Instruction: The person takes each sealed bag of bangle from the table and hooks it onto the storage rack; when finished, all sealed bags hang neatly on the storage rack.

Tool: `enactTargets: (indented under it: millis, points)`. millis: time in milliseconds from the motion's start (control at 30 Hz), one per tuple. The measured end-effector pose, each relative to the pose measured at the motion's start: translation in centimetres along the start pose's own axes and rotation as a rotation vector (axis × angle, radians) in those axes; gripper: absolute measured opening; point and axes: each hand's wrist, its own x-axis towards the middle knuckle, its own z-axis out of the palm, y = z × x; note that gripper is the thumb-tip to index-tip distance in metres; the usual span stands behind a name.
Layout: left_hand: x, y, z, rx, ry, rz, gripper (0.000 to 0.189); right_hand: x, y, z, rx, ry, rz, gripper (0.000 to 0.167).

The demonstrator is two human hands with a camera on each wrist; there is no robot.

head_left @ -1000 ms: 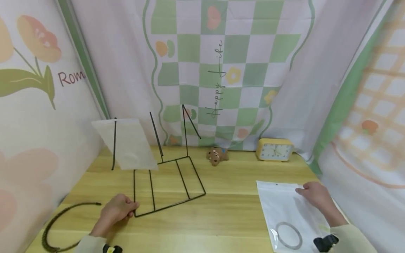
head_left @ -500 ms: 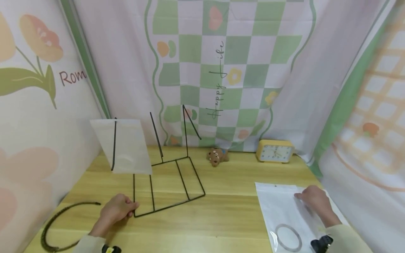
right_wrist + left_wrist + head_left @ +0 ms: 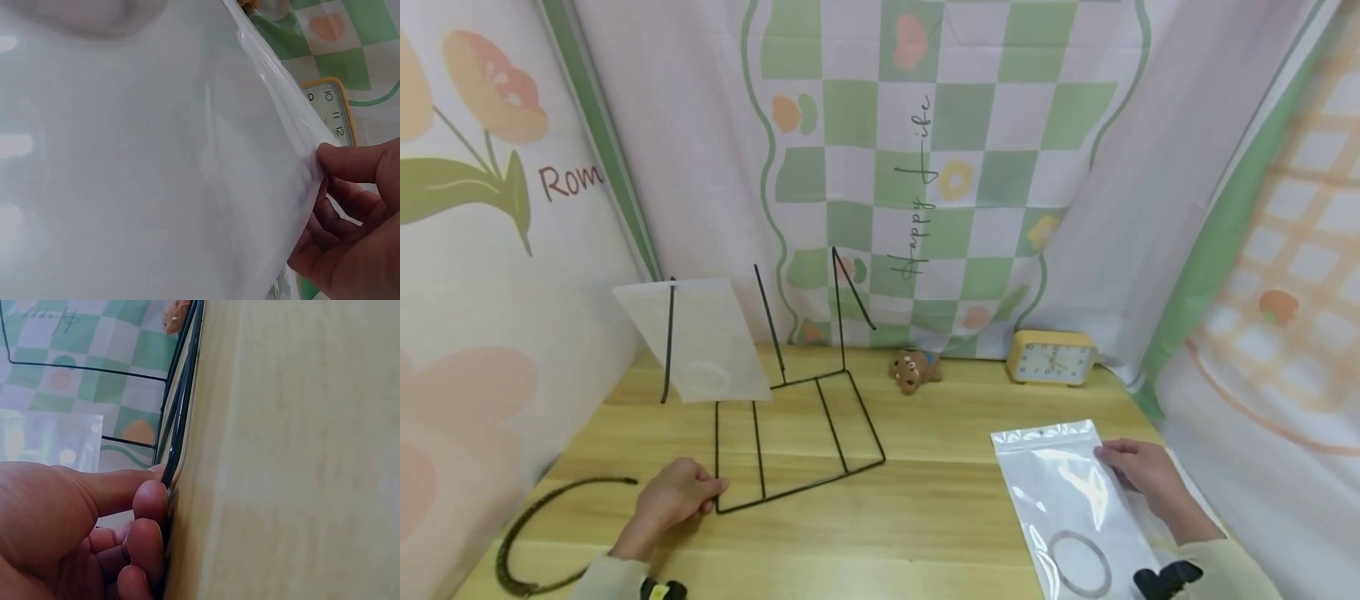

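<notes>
My left hand [image 3: 673, 500] pinches the near left corner of a black wire rack [image 3: 801, 486] standing on the table; in the left wrist view thumb and fingertips meet at its bar [image 3: 183, 406]. A whitish translucent bag [image 3: 707, 333] hangs from the rack's left upright. At the right, my right hand [image 3: 1146, 479] pinches the side edge of a glossy white zip bag [image 3: 1052, 479], its zip end raised. A pale ring [image 3: 1108, 575] shows in its lower part. The right wrist view has thumb and fingers at the edge of this bag [image 3: 156, 156].
A dark curved band [image 3: 504, 557] lies left of my left hand. Towards the back are a small brown bear figure [image 3: 914, 371] and a yellow clock [image 3: 1051, 358]. Printed curtains [image 3: 940, 192] enclose the wooden table [image 3: 925, 517] at the back and sides.
The zip bag's top end has come up off the table, and my right fingers now pinch its edge. The hanging bag has swung slightly. My left hand has stayed on the rack.
</notes>
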Motion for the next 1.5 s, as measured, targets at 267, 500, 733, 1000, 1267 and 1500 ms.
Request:
enactTargets:
  millis: [267, 500, 733, 1000, 1267, 1500]
  points:
    - [-0.1, 0.0, 0.0, 0.004, 0.004, -0.004, 0.035, -0.7, -1.0, 0.1, 0.089, -0.036, 0.019, 0.062]
    - [-0.2, 0.1, -0.1, 0.009, 0.002, -0.008, 0.035, -1.4, -2.6, 0.4, 0.063, -0.062, -0.004, 0.059]
    - [-0.5, 0.2, -0.3, 0.018, 0.007, -0.01, 0.035, -2.4, -4.4, 0.7, 0.127, -0.08, -0.078, 0.057]
    - [-0.2, -0.1, -0.5, 0.03, 0.004, -0.014, 0.036, -3.8, -6.6, 1.5, 0.176, -0.074, -0.105, 0.041]
    - [0.0, -0.3, -0.2, 0.032, 0.004, -0.014, 0.036, -4.9, -8.3, 1.7, 0.131, -0.051, -0.168, 0.044]
    - [0.2, -0.1, 0.1, 0.005, -0.01, -0.009, 0.036, -6.0, -9.5, 1.8, 0.21, -0.029, -0.292, 0.033]
